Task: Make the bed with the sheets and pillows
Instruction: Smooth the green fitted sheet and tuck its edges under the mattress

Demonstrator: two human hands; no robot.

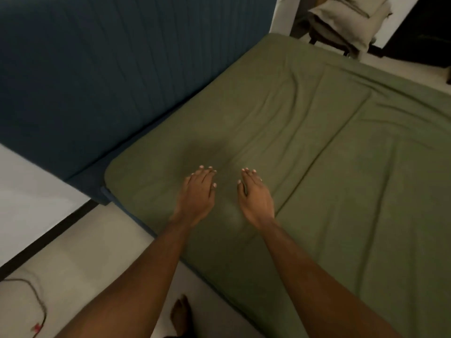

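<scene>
I have both hands out over the green sheet (pixel 317 167), which lies across the bed and fills the centre and right of the frame, creased, with one long fold running from upper right toward the centre. My left hand (pixel 197 193) and right hand (pixel 256 198) sit side by side near the sheet's lower-left corner, palms down, fingers straight and close together, gripping nothing; I cannot tell whether they press on the cloth or hang just above it. A dark blue padded headboard (pixel 109 69) fills the upper left, meeting the bed's edge. At the top right, beyond the bed, a beige pillow (pixel 346 18) rests on some dark-legged piece of furniture. On the pale floor (pixel 85 252) at lower left lies a thin cable (pixel 36 296) with a red end, and a bare foot (pixel 180 313) shows at the bottom edge. I can read no writing anywhere.
</scene>
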